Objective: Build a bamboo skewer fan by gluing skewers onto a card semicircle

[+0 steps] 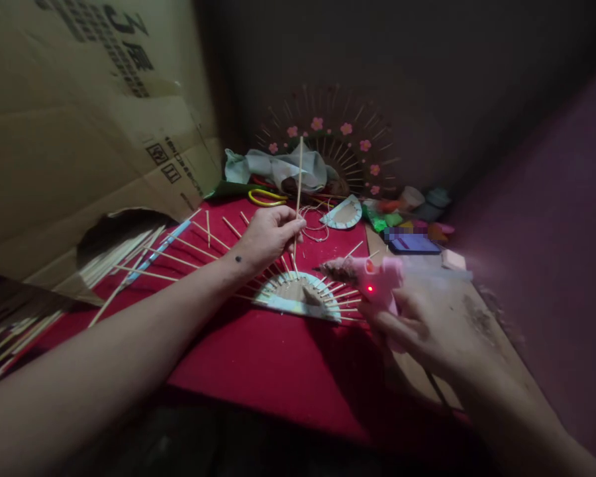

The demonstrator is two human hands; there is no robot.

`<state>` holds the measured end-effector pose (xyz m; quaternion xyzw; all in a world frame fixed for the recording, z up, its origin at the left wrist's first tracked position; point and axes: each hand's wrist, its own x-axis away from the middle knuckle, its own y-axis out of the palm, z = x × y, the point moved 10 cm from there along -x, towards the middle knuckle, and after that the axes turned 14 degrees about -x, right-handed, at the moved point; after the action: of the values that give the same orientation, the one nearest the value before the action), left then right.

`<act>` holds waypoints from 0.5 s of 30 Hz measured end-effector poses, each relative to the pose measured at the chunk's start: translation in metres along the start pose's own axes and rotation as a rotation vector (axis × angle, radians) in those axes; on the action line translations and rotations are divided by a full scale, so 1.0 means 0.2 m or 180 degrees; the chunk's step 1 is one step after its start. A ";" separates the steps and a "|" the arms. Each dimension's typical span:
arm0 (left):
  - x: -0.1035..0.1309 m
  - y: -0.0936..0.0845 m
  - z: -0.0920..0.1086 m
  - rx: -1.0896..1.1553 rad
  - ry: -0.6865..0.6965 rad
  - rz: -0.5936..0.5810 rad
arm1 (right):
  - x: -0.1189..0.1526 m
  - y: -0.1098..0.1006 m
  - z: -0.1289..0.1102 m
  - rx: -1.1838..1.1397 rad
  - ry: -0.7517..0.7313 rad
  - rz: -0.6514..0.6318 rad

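Note:
My left hand [273,235] pinches a thin wooden stick [299,179] that stands nearly upright. The stick's lower end is at the curved edge of a half-round cardboard piece [291,293], which has a pale patterned rim and many sticks fanning out from it. My right hand [407,315] is wrapped round a pink glue gun [381,281] with a lit red light. Its dirty nozzle points left, just above the sticks at the right side of the half-round piece. My left forearm hides part of the fan's left side.
Loose sticks [124,255] lie by a big cardboard box [79,119] at the left. Behind are yellow-handled scissors [267,197], a smaller half-round piece [342,213] and a flowered stick fan [345,129]. A phone [413,243] lies at the right of the red cloth [258,377].

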<state>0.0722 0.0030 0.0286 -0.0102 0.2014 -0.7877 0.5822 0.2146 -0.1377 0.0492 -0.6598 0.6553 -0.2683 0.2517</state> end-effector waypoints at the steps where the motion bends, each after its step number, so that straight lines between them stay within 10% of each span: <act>1: 0.00 0.01 0.00 -0.0017 0.0014 -0.0028 | 0.01 0.02 0.03 -0.0075 0.0094 -0.0012; 15: -0.02 0.03 -0.02 -0.0468 0.0312 -0.0088 | 0.01 0.10 0.18 -0.0616 0.0209 -0.0054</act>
<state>0.0785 0.0067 0.0246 -0.0171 0.2867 -0.7782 0.5584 0.2255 -0.1397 0.0097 -0.6773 0.6804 -0.2274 0.1629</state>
